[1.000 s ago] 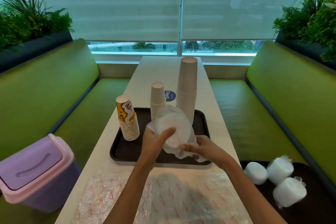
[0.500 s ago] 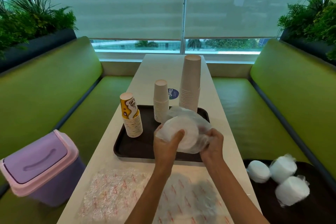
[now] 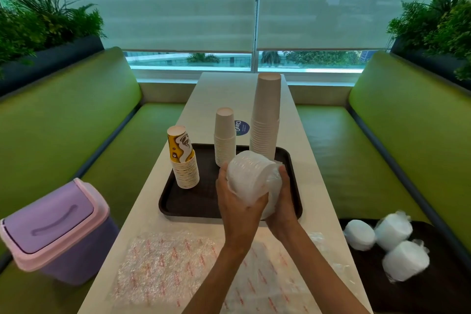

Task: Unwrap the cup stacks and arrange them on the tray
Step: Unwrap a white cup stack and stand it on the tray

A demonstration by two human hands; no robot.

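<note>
**Head view.** Both hands hold a wrapped cup stack [image 3: 251, 176] in the air over the near right part of the black tray [image 3: 188, 204], which lies on the white tabletop [image 3: 221, 89].

- **Left hand** [image 3: 235, 204]: its grip is closed on the bundle from below and from the left.
- **Right hand** [image 3: 284, 199]: its grip is curled round the bundle's right side, against the clear film.
- **Bundle:** it lies tilted, with one round end toward the camera. It hides the foot of the tall plain stack [image 3: 266, 115] at the tray's far right corner.
- **Also on the tray, rims down:** a short plain stack [image 3: 224, 135] stands at the far middle. A printed yellow stack [image 3: 183, 160] stands at the left, leaning slightly.
- **On the tabletop:** a blue sticker [image 3: 242, 127] shows between the two plain stacks, beyond the tray. Sheets of clear wrap with red print [image 3: 163, 265] lie near the camera, beneath the forearms.
- **On the right bench** [image 3: 382, 148]: a second dark tray [image 3: 433, 296] carries three wrapped bundles [image 3: 393, 228].
- **By the left bench:** a purple swing-lid bin [image 3: 56, 229].
</note>
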